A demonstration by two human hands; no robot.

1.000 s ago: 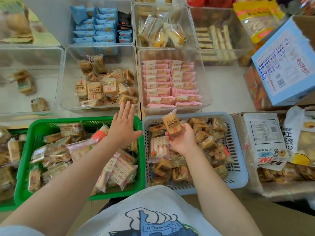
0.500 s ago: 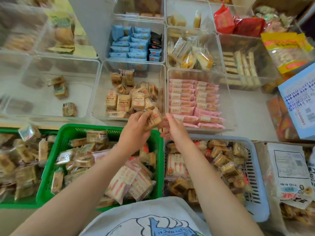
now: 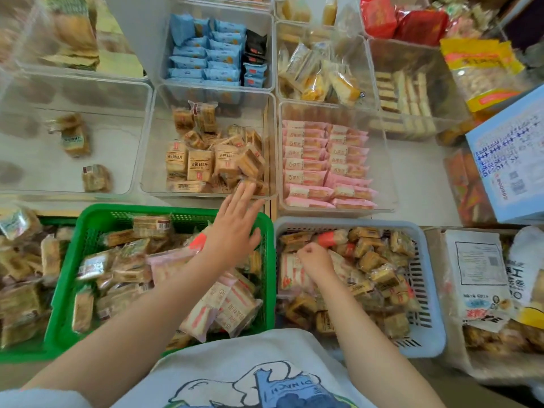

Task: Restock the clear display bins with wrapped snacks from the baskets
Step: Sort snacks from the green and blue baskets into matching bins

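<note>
Two hands: left hand (image 3: 235, 223) flat, empty; right hand (image 3: 316, 262) curled in grey basket (image 3: 424, 293), grip unclear.
Risk: mixed snacks, wrong bin (image 3: 206, 148).

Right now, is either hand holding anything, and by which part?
Left hand: nothing, fingers straight. Right hand: curled down among snacks in the grey basket; any hold is hidden.
</note>
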